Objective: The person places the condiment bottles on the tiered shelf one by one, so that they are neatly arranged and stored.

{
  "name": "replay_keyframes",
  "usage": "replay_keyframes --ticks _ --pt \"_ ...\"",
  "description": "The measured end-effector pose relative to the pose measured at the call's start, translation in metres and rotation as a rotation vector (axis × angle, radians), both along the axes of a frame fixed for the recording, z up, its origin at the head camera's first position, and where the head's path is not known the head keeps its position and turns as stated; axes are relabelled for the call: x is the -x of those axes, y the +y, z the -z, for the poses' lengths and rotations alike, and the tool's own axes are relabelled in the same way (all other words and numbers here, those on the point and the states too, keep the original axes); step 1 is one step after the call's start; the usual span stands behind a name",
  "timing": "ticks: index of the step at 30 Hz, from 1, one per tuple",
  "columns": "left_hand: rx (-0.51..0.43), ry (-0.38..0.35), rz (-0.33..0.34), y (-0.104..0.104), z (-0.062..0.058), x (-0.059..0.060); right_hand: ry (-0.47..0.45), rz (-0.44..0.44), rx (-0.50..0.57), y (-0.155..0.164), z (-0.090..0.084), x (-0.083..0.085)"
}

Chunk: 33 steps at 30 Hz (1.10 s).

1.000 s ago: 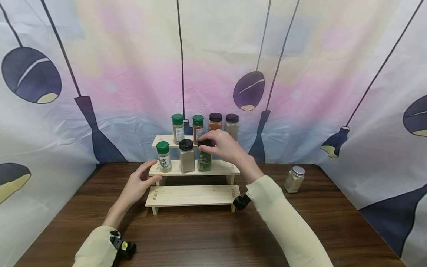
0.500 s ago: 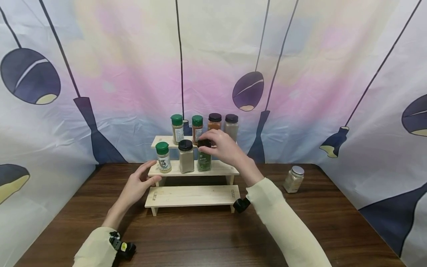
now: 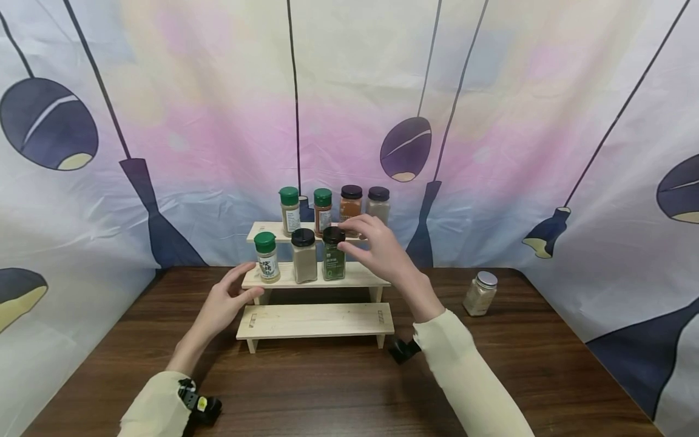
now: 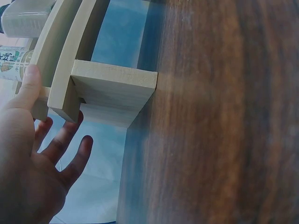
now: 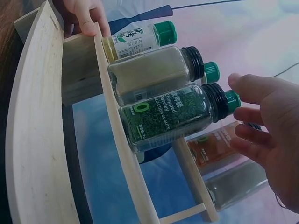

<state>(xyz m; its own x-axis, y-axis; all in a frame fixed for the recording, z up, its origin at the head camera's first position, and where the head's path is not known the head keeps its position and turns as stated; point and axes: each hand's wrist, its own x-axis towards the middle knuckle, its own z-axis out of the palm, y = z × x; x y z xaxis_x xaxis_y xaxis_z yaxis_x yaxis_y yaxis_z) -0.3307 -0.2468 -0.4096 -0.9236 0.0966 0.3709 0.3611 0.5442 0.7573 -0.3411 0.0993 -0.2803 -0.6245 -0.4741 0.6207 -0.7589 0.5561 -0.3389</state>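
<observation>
A three-tier wooden spice rack [image 3: 317, 320] stands on the table. My left hand [image 3: 224, 306] holds the left end of its middle tier, thumb at the front edge and fingers around the end. On that tier a parsley jar [image 3: 334, 261] with a black lid stands upright at the right, beside a black-lidded jar of pale powder [image 3: 304, 258] and a green-capped jar [image 3: 267, 261]. My right hand [image 5: 275, 121] is just right of the parsley jar's lid, fingers apart and holding nothing; in the right wrist view a gap shows between fingertips and lid.
On the top tier are two green-capped jars [image 3: 290, 212] and two black-lidded ones, one orange [image 3: 351, 206], partly behind my right hand. A silver-lidded jar [image 3: 480, 294] stands on the table to the right. A printed curtain [image 3: 218, 121] hangs behind the table [image 3: 306, 388].
My right hand has let go of the parsley jar's lid and moved slightly right. The parsley jar stays on the middle tier. My left hand keeps its place at the rack.
</observation>
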Motion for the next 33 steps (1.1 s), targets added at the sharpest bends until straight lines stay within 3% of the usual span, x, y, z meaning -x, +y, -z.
replay_keyframes --ticks 19,33 --pt "-0.004 0.005 0.000 -0.001 0.000 0.000 -0.026 0.114 0.098 0.031 0.032 -0.013" --pt "-0.005 0.010 0.000 0.000 0.000 -0.002 -0.040 0.134 0.124 0.046 0.056 -0.015"
